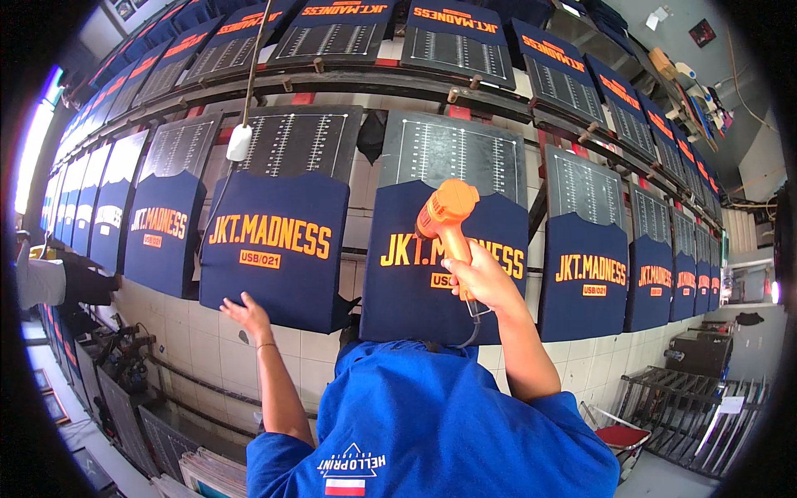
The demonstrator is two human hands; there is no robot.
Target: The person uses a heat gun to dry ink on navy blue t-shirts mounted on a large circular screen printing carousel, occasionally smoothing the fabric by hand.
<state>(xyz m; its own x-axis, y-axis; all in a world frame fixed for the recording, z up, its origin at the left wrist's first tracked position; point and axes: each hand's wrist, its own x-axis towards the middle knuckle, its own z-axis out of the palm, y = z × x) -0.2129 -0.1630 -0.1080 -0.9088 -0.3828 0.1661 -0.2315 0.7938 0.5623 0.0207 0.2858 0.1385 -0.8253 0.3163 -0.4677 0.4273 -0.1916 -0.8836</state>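
My right hand [488, 280] is wrapped round the handle of an orange heat gun [449, 207], raised over a navy T-shirt [394, 303] with orange and white printing. The gun's dark nozzle points left, and a grey cord [473, 332] hangs from its grip. My left hand [246, 318] holds nothing; its fingers are spread at the lower edge of the neighbouring navy T-shirt [282, 290]. Whether those fingers touch the cloth, I cannot tell. Both shirts lie on dark boards, and the ruled far end of one board [452, 153] shows beyond the collar.
More printed shirts on boards run along both sides, among them one to the right [581, 303]. Behind a dark rail [357, 80] stands another row. A white plug-like block [239, 143] hangs on a cord. Metal racks [697, 415] and a red chair [623, 436] stand lower right.
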